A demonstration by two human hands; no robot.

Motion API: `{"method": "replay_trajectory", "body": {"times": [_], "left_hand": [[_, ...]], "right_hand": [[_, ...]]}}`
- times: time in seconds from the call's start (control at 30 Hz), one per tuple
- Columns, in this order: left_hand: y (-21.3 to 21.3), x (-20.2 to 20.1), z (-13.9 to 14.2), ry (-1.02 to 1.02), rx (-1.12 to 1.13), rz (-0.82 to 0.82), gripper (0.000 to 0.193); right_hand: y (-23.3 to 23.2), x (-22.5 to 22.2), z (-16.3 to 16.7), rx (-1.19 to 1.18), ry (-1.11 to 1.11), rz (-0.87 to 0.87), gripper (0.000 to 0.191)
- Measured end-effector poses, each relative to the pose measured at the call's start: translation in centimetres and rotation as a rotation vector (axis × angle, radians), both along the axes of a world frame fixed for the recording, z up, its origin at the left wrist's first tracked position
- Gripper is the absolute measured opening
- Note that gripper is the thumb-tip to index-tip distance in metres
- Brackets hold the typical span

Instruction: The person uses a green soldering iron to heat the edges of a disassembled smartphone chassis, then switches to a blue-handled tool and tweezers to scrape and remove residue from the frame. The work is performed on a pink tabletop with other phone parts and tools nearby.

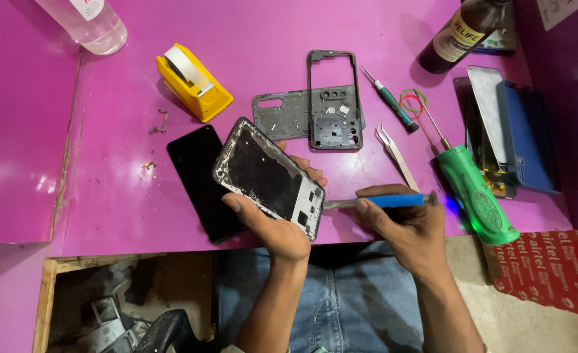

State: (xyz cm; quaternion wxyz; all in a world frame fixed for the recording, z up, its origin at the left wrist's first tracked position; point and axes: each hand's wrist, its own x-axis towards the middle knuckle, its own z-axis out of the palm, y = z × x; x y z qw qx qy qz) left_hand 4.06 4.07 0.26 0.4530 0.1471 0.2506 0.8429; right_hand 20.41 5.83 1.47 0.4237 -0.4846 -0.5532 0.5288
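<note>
While left hand [277,225] grips phone frame [269,177], right hand [403,219] holds blue tool [380,201], red printed packet [550,271] beside.

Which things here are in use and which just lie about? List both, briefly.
In use:
left hand gripping the phone frame
right hand gripping the blue-handled tool, tip at the frame's edge

Lying about:
black screen panel
yellow tape dispenser
tweezers
green screwdriver
grey back covers
dark bottle

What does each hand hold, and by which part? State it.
Left hand: phone frame, by its lower edge. Right hand: blue-handled tool, by its handle.
</note>
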Motion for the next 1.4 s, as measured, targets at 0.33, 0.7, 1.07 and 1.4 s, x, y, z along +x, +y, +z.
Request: {"method": "replay_trajectory", "body": {"times": [0.33, 0.7, 1.07, 1.4], "left_hand": [[-0.1, 0.0, -0.4, 0.002, 0.047, 0.001, 0.101], [-0.2, 0.4, -0.3, 0.035, 0.019, 0.041, 0.102], [-0.6, 1.0, 0.0, 0.065, 0.018, 0.04, 0.1], [-0.8, 1.4, 0.4, 0.116, 0.014, 0.086, 0.103]], "right_hand": [[-1.8, 1.5, 4.0, 0.246, -0.483, -0.141, 0.016], [-0.5, 0.0, 0.0, 0.029, 0.031, -0.104, 0.019], [0.3, -0.6, 1.0, -0.082, 0.074, -0.013, 0.021], [-0.4, -2.7, 1.8, -0.169, -0.027, 0.014, 0.026]]}}
